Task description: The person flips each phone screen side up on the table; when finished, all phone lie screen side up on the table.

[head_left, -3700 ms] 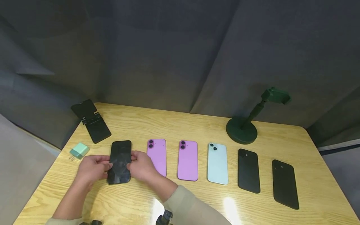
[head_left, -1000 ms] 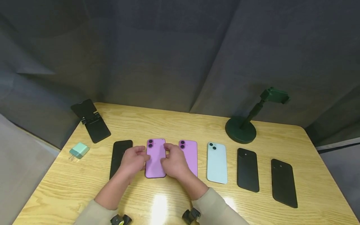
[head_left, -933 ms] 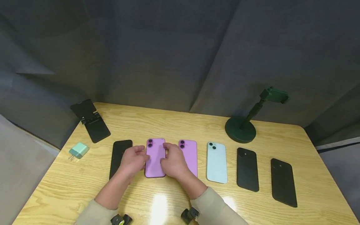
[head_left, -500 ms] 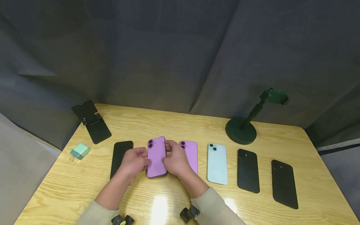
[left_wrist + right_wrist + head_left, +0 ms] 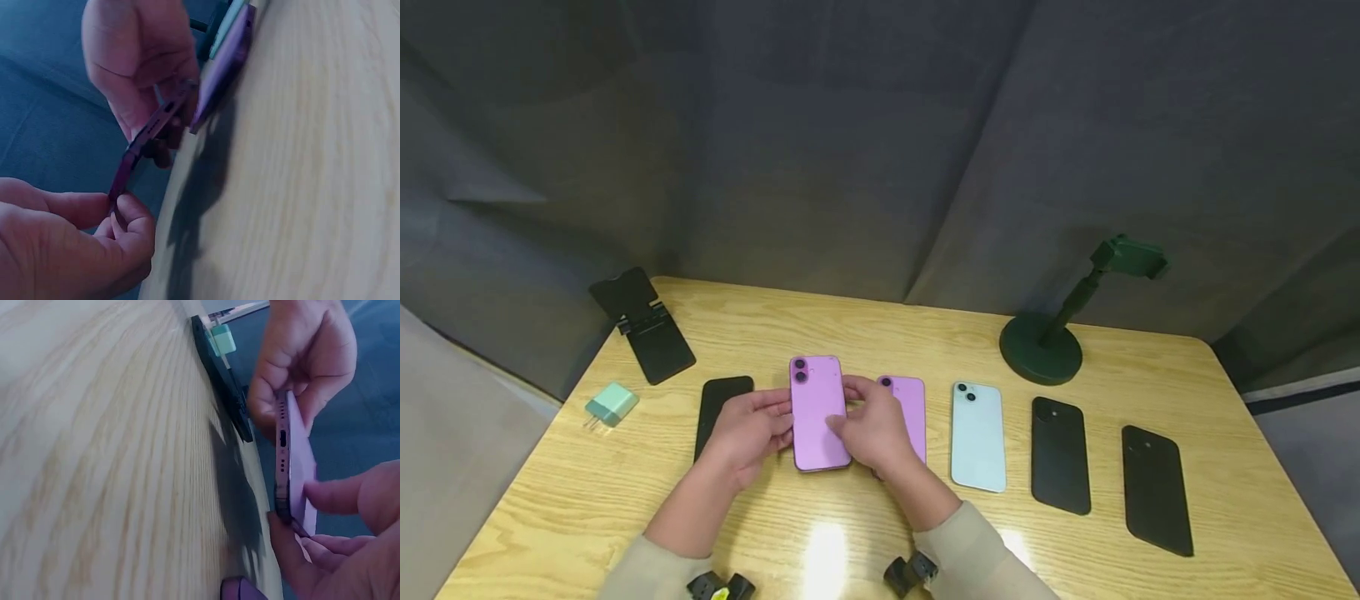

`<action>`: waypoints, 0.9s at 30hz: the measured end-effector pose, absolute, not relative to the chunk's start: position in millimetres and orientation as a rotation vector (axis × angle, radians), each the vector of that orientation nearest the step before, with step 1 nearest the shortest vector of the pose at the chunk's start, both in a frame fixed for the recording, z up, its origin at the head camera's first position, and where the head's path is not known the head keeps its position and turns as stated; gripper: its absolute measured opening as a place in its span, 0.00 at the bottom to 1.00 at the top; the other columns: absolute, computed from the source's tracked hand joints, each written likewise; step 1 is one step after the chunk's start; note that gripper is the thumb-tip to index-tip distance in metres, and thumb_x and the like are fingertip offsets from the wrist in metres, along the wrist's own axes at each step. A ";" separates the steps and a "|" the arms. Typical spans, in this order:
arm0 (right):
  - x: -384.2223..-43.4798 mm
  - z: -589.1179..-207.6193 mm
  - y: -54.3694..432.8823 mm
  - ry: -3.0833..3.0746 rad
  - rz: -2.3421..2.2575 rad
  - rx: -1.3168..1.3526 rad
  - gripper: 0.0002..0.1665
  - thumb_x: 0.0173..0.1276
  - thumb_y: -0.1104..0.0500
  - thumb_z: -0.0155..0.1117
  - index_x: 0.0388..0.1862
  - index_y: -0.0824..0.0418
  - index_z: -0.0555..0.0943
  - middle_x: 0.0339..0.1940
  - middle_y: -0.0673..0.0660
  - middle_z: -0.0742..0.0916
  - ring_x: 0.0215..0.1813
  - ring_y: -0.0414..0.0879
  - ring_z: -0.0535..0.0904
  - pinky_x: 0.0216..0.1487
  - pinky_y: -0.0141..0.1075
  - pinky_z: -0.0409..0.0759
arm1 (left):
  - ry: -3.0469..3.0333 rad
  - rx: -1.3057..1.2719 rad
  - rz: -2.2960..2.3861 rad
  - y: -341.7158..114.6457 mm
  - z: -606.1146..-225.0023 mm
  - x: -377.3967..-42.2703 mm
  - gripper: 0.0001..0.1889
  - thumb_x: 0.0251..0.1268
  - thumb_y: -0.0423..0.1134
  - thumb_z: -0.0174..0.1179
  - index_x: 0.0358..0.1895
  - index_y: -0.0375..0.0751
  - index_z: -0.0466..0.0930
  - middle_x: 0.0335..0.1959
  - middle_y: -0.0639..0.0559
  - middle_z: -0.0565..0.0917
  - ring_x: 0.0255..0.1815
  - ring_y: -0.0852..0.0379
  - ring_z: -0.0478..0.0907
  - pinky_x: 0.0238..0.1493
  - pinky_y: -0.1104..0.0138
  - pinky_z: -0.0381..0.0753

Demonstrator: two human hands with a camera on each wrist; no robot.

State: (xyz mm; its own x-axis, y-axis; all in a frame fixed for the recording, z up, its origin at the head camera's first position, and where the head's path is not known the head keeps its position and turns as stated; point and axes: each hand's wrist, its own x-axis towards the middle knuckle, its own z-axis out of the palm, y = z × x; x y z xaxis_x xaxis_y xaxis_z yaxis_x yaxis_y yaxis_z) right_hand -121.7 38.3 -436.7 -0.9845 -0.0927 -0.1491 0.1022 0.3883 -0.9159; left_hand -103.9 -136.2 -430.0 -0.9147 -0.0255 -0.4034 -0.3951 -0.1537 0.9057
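Observation:
A pink smartphone (image 5: 818, 412) is raised off the table, its camera side facing up and its two lenses at the upper left. Its bottom edge with the charging port shows in the right wrist view. My left hand (image 5: 747, 429) pinches the phone's left edge. On the opposite edge, my right hand (image 5: 874, 423) grips it with the thumb (image 5: 340, 495) over the back and the fingers beneath. A second pink smartphone (image 5: 912, 408) lies on the table, partly hidden behind my right hand. Left of the held phone, a black smartphone (image 5: 718, 404) is partly covered by my left hand.
Rightward in the row lie a pale mint smartphone (image 5: 978, 437) and two black smartphones (image 5: 1060, 458). A dark green phone stand (image 5: 1040, 354) is at the back right. A folding black stand (image 5: 658, 342) and a green charger plug (image 5: 613, 403) are at the left.
Both hands went from the black phone to the pink one beside it. Since then the pink phone has been lifted off the table and tipped up between them.

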 end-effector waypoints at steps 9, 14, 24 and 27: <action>-118.5 -434.9 35.9 2.468 -1.587 -0.035 0.39 0.61 0.55 0.77 0.68 0.66 0.74 0.57 0.62 0.82 0.38 0.45 0.84 0.31 0.36 0.83 | 1.741 -0.368 2.217 -139.2 -428.4 -102.3 0.22 0.70 0.19 0.51 0.66 0.29 0.69 0.49 0.38 0.79 0.43 0.52 0.80 0.43 0.66 0.81; -116.7 -432.8 33.0 2.478 -1.572 -0.108 0.42 0.64 0.51 0.74 0.70 0.70 0.70 0.58 0.63 0.82 0.41 0.48 0.85 0.32 0.35 0.83 | 1.734 -0.348 2.229 -139.4 -430.4 -100.7 0.25 0.68 0.17 0.51 0.68 0.33 0.69 0.45 0.40 0.81 0.41 0.53 0.80 0.44 0.66 0.81; -113.5 -430.9 30.5 2.198 -1.837 -0.123 0.38 0.70 0.48 0.69 0.74 0.62 0.70 0.63 0.64 0.78 0.50 0.53 0.85 0.40 0.39 0.85 | 1.812 -0.275 2.200 -138.4 -436.9 -102.5 0.19 0.75 0.31 0.56 0.65 0.30 0.71 0.48 0.39 0.84 0.48 0.49 0.82 0.52 0.60 0.81; -113.3 -430.2 30.7 2.122 -1.888 -0.136 0.37 0.71 0.45 0.66 0.74 0.57 0.70 0.62 0.60 0.79 0.50 0.53 0.84 0.44 0.41 0.84 | 1.874 -0.252 2.127 -137.8 -439.6 -103.7 0.22 0.75 0.38 0.59 0.64 0.27 0.72 0.50 0.39 0.84 0.50 0.47 0.82 0.54 0.57 0.80</action>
